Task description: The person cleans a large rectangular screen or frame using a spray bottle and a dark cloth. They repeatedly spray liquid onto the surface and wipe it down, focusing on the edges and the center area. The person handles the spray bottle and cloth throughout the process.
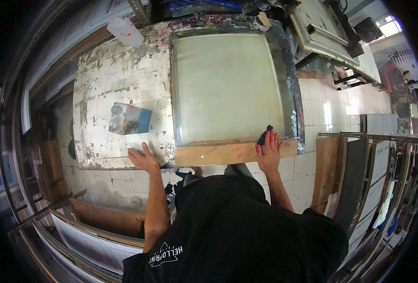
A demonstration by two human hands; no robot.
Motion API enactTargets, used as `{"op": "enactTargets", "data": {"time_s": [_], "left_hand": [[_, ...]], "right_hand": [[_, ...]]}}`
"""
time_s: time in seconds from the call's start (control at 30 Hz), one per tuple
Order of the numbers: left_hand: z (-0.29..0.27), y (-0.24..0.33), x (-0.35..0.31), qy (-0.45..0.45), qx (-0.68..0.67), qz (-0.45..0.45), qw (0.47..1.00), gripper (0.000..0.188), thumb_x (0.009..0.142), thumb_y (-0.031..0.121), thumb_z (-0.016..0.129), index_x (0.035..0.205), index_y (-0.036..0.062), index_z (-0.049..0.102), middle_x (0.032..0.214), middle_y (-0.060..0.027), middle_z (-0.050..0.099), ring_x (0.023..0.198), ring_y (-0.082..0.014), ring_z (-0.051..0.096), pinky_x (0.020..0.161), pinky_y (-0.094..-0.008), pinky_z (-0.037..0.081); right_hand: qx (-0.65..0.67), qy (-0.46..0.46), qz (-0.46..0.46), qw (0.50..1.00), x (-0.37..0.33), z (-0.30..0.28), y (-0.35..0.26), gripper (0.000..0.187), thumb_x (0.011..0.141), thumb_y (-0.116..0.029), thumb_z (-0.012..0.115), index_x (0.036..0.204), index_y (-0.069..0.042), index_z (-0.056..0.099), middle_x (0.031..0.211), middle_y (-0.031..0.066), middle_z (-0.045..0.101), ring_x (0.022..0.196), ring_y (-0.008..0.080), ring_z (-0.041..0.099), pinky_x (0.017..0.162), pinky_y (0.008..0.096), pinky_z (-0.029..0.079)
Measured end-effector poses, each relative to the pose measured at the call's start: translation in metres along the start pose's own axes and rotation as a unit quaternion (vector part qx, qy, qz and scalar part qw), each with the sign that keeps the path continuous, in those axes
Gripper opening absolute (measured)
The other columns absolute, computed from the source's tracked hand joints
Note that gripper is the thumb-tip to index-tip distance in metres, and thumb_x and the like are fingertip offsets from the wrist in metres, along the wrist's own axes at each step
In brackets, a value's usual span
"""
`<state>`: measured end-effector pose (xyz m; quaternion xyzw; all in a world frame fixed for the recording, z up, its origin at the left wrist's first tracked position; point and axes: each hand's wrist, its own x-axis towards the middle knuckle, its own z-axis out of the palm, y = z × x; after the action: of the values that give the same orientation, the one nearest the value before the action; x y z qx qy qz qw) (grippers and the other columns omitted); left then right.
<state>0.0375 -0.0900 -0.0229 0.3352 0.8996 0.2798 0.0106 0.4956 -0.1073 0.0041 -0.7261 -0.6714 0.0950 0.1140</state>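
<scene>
A large screen-printing frame with a pale greenish mesh (228, 89) lies on the paint-stained table. Along its near side runs a wooden bar (232, 153) with red smudges. My right hand (269, 153) is at the right end of this bar, its fingers closed over a dark blue cloth (264, 137); part of the cloth is hidden beneath them. Red stains show on those fingertips. Over the table's near left edge is my left hand (145, 159), fingers apart and holding nothing. Just beyond it stands a paint-smeared container (126, 119) with a blue side.
A whitish plastic jug (125, 32) stands at the worn table's (93, 89) far left. A crumpled scrap (263, 20) lies beyond the frame. Racks with boards (91, 231) are at the lower left, and more boards (329, 170) at the right. Another machine table (331, 37) is at the far right.
</scene>
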Motion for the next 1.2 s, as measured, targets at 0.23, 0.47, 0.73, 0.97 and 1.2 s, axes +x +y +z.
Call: {"op": "enactTargets", "data": {"time_s": [0.23,0.47,0.73,0.97,1.2], "left_hand": [[0.016,0.030,-0.026,0.007,0.163,-0.001,0.987,0.092,0.089,0.071,0.040,0.148,0.0011,0.031,0.153,-0.0220,0.028,0.142,-0.0352,0.024,0.115,-0.0494,0.016],[0.016,0.028,-0.024,0.033,0.170,-0.038,0.984,0.089,0.089,0.069,0.043,0.147,0.0029,0.034,0.153,-0.0180,0.031,0.142,-0.0310,0.025,0.115,-0.0449,0.019],[0.013,0.037,-0.024,0.003,0.218,-0.053,0.974,0.086,0.088,0.069,0.044,0.147,0.0062,0.036,0.153,-0.0166,0.030,0.142,-0.0309,0.025,0.116,-0.0458,0.019],[0.019,0.034,-0.018,0.018,0.158,-0.033,0.987,0.086,0.088,0.066,0.049,0.146,0.0041,0.036,0.152,-0.0165,0.031,0.142,-0.0309,0.025,0.116,-0.0463,0.019],[0.011,0.033,-0.024,0.017,0.204,-0.053,0.977,0.087,0.087,0.066,0.051,0.146,0.0032,0.036,0.152,-0.0174,0.031,0.142,-0.0321,0.025,0.116,-0.0472,0.018]], "right_hand": [[-0.048,0.084,-0.086,0.992,0.202,0.016,0.017,0.065,0.096,-0.039,0.048,0.146,-0.002,0.031,0.151,0.0178,0.033,0.139,0.0421,0.029,0.109,0.0644,0.022],[-0.012,-0.039,-0.123,0.992,0.110,-0.006,0.036,0.067,0.094,-0.035,0.049,0.148,-0.001,0.028,0.154,0.0198,0.028,0.140,0.0422,0.028,0.111,0.0639,0.018],[-0.046,0.033,-0.159,0.986,0.230,0.011,0.041,0.069,0.094,-0.040,0.051,0.148,-0.003,0.029,0.151,0.0179,0.034,0.138,0.0405,0.031,0.111,0.0638,0.017],[-0.070,0.093,-0.146,0.983,0.365,0.035,0.029,0.064,0.097,-0.045,0.045,0.143,-0.001,0.037,0.148,0.0180,0.039,0.135,0.0407,0.036,0.108,0.0640,0.026],[-0.049,0.019,-0.139,0.989,0.204,0.010,0.022,0.070,0.094,-0.043,0.052,0.146,-0.001,0.032,0.151,0.0178,0.034,0.141,0.0411,0.028,0.111,0.0658,0.013]]}}
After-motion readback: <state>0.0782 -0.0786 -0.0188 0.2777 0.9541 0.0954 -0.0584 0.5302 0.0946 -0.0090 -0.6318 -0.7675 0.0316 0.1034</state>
